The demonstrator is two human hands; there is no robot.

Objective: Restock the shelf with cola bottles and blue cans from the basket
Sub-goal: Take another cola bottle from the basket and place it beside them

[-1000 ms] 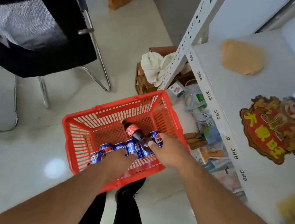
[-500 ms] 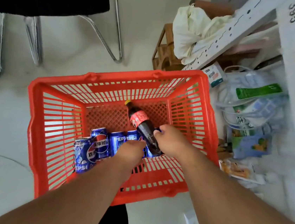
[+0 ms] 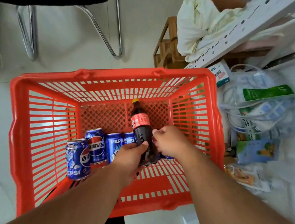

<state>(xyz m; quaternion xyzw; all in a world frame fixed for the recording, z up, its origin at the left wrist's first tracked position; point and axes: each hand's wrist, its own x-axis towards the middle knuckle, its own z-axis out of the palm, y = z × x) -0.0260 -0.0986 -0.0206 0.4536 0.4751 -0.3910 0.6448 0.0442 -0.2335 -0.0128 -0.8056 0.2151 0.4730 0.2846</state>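
Pale floor (image 3: 61, 50) — basket (image 3: 21, 116): left hand (image 3: 128, 157) grips cola bottle (image 3: 142, 129).

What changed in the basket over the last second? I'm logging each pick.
The left hand moved off the blue cans and closed on the cola bottle; the right hand shifted beside it. The cans and the red basket stayed put.
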